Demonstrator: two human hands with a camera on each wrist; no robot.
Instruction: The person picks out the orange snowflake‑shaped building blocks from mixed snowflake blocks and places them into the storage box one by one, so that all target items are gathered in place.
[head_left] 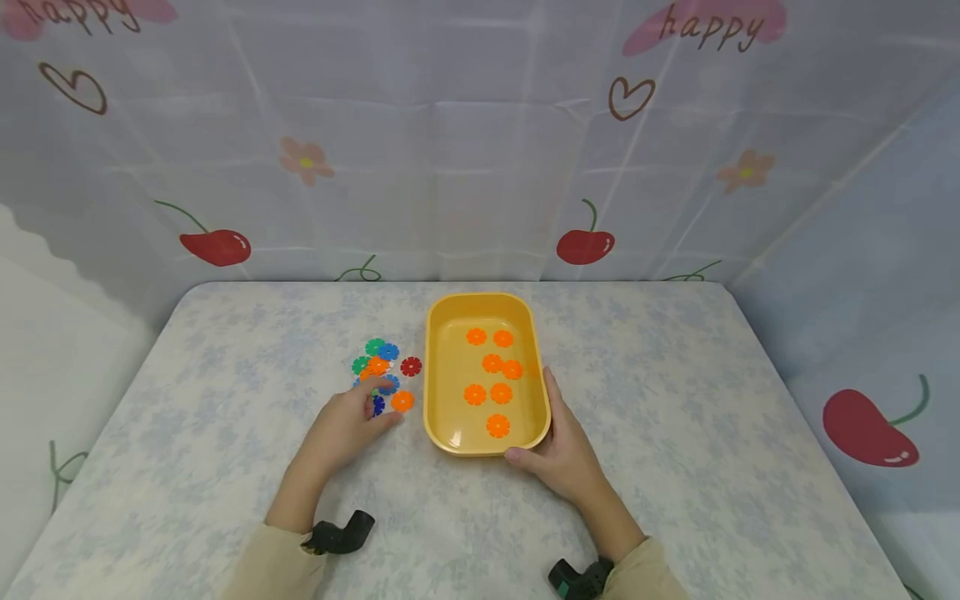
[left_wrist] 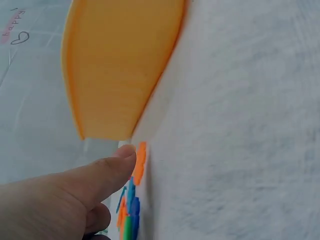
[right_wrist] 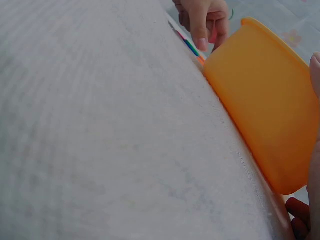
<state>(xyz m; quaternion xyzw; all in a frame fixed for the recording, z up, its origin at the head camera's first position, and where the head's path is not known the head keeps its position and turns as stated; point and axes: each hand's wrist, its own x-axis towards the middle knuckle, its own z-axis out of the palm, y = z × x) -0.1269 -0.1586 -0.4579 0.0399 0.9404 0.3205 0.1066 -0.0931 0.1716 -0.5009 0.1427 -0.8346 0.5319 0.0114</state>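
A yellow plastic tray (head_left: 450, 417) stands on the table, with several orange flower-shaped discs (head_left: 475, 394) lying flat inside it. My right hand (head_left: 566, 454) holds its near right corner, thumb at the front edge and fingers along the right side. Left of the tray lies a loose pile of similar discs in green, blue, orange and red. My left hand (head_left: 341, 429) is over the near side of this pile, thumb and forefinger apart. An orange disc (head_left: 402, 402) lies beside the fingertips, and a dark blue disc (head_left: 378, 405) shows between thumb and forefinger. The hand partly covers the pile.
A red disc (head_left: 411, 367) lies between the pile and the tray's left wall. The table (head_left: 675, 400) has a pale mottled cover. Behind it hangs a printed curtain (head_left: 487, 167) that meets the table's back edge. Both wrists carry black camera mounts (head_left: 341, 533).
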